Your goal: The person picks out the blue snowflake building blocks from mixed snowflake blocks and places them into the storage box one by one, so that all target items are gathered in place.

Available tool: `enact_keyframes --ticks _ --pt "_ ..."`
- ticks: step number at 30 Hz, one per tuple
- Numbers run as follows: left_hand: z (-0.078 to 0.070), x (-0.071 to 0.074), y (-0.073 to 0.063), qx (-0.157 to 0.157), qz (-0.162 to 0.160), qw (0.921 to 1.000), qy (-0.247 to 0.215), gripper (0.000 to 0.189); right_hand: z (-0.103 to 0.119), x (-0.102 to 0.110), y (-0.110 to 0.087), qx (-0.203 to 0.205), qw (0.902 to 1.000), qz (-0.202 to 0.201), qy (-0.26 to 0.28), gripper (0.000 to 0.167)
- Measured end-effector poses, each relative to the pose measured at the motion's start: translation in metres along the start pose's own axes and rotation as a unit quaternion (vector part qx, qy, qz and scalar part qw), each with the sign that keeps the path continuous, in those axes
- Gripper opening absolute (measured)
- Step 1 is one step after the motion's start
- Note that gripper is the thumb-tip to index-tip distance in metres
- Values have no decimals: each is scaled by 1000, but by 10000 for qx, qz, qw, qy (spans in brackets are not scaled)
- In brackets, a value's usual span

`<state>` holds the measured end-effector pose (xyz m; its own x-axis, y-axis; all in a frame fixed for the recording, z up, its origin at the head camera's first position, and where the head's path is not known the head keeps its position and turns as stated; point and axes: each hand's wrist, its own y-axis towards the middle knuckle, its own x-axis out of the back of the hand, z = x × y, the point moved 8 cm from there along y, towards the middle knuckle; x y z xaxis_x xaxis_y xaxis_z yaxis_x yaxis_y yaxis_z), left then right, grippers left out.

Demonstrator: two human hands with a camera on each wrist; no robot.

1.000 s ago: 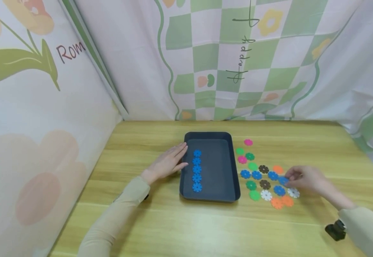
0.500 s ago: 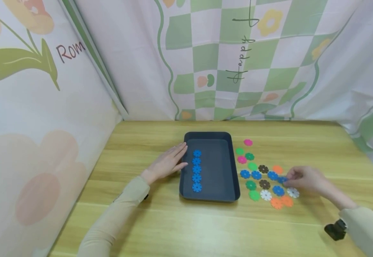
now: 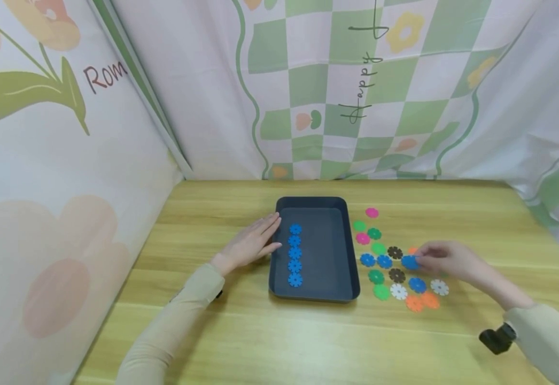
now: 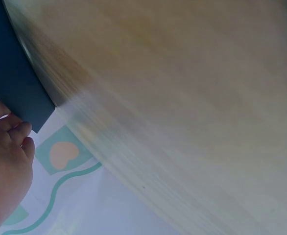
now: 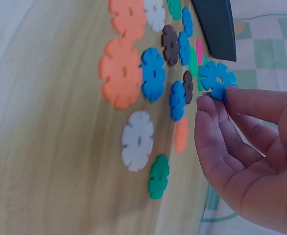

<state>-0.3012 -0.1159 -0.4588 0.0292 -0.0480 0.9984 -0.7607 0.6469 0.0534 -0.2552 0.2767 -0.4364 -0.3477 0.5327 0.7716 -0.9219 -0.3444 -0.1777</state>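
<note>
My right hand (image 3: 450, 260) pinches a blue snowflake disc (image 5: 218, 78) between thumb and fingertips, raised above the table. In the head view this disc overlaps another blue disc lying below it. Around it spread loose snowflake discs: a white disc (image 5: 137, 141), an orange disc (image 5: 115, 73), a green disc (image 5: 158, 177) and several others. My left hand (image 3: 250, 243) rests on the left rim of a dark grey tray (image 3: 330, 251), its fingers extended along the edge. Inside the tray, several blue discs (image 3: 295, 252) form a straight column near the left wall.
The discs lie on a wooden table (image 3: 202, 342), right of the tray. Pink discs (image 3: 372, 213) mark the far end of the group, and orange discs (image 3: 414, 303) the near end. A checkered curtain (image 3: 347, 96) hangs behind the table, with a printed cloth wall (image 3: 68, 214) at left.
My right hand has lifted the blue disc from the right of the group and moved it slightly left and away from me. The left hand and tray have stayed in place.
</note>
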Motion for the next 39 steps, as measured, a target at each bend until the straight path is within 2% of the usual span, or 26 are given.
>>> enact_keyframes --ticks 5,12,22,27,34,39 --pt "0 1 0 -6 -8 10000 -14 69 18 -1 7 77 10000 21 -54 30" --pt "1 -1 2 50 128 9999 -58 70 42 -6 21 9 9996 279 98 33" --pt "1 -1 3 67 192 9998 -92 70 78 -18 45 164 9978 569 301 25" --pt "2 0 3 48 166 9998 -62 70 101 -30 55 370 9957 746 405 21" --pt "1 0 3 65 213 9998 -4 70 132 -52 67 755 9917 1016 230 12" --pt "0 1 2 46 181 9998 -25 70 147 -68 75 1082 9875 1126 205 10"
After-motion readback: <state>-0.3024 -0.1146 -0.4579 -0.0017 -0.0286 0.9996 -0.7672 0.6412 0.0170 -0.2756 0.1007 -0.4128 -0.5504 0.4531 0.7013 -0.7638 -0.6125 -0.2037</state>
